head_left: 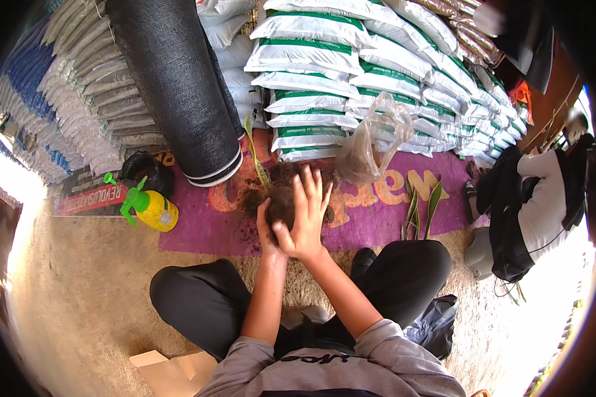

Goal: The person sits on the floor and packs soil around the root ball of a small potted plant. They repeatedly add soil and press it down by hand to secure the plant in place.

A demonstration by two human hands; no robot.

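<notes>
Between my hands is a dark clump of soil, with a long yellow-green leaf standing up at its far left side. My left hand curls around the clump's near left side, its fingers partly hidden. Against its right side rests my right hand, open, fingers stretched and spread, the thumb across the near face. Loose dark soil lies scattered around the clump on a purple printed sheet. Whether the clump touches the sheet, I cannot tell.
A clear plastic bag stands beyond my right hand; upright green leaves are nearer right. At left is a yellow spray bottle. Behind are a black roll and stacked white-green sacks. Another person is at right.
</notes>
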